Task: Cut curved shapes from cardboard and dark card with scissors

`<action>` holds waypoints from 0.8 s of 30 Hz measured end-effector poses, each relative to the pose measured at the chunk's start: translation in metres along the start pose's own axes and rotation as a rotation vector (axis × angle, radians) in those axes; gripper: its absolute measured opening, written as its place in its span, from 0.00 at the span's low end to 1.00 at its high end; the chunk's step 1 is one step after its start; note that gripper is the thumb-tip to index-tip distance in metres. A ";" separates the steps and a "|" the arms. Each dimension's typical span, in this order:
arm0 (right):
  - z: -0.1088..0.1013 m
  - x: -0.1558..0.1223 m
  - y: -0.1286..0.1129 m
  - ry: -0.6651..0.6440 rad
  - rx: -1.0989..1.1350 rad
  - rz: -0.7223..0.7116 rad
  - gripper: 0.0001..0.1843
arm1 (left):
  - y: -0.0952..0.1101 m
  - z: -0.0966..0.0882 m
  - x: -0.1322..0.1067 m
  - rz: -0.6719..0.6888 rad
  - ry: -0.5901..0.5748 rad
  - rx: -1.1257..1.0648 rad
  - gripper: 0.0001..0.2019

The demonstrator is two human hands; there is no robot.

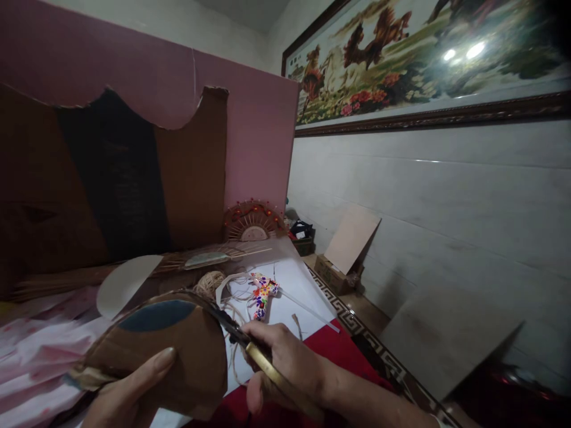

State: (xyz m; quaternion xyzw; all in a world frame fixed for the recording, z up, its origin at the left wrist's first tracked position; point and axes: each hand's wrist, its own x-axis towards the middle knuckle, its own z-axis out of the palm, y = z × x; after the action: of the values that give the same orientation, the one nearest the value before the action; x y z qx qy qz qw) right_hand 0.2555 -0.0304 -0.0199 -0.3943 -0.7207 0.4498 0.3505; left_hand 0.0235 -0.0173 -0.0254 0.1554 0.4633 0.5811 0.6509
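My left hand [134,380] grips a brown cardboard piece [191,362] with a curved edge and a dark blue patch, its thumb lying on top. Scissors [267,364] with gold-coloured handles are in my right hand [289,362]. The dark blades meet the upper right edge of the cardboard; how far apart they are is hard to make out. Just beyond the blades lie a ball of twine [209,284] and a glue gun [264,291] covered in a colourful pattern, with a clear glue stick [307,310] sticking out of its back.
A cut cardboard sheet [196,178] leans against a pink board [259,137]. A half-round fan-like craft [254,223] stands at the back of the white table [289,261]. Pink-white cloth [40,362] lies left; a flat board [352,238] leans by the wall.
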 end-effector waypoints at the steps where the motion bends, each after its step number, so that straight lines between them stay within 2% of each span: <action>1: 0.002 0.000 0.000 0.012 0.028 0.005 0.29 | 0.001 0.000 0.000 -0.007 0.004 -0.004 0.20; 6: 0.009 -0.003 0.005 0.050 0.116 0.006 0.26 | 0.001 -0.005 0.002 -0.017 0.027 0.038 0.20; 13: 0.012 -0.006 0.012 0.113 0.117 -0.004 0.29 | -0.002 -0.009 0.005 0.022 -0.025 0.057 0.18; 16: 0.005 -0.009 0.010 0.040 0.097 -0.007 0.25 | -0.002 -0.006 -0.002 0.079 -0.070 0.109 0.18; 18: -0.002 -0.011 0.006 -0.058 0.132 0.009 0.25 | -0.002 -0.002 -0.009 0.139 -0.087 0.154 0.22; 20: -0.008 -0.013 0.000 -0.123 0.183 0.039 0.29 | -0.002 0.001 -0.016 0.179 -0.085 0.200 0.30; 24: -0.015 -0.011 -0.010 -0.123 0.193 0.086 0.33 | -0.003 0.004 -0.022 0.186 -0.095 0.248 0.40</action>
State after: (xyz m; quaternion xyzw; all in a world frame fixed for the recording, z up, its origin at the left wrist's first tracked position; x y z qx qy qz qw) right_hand 0.2710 -0.0376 -0.0066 -0.3610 -0.6766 0.5549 0.3223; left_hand 0.0308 -0.0368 -0.0162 0.3041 0.4838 0.5693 0.5911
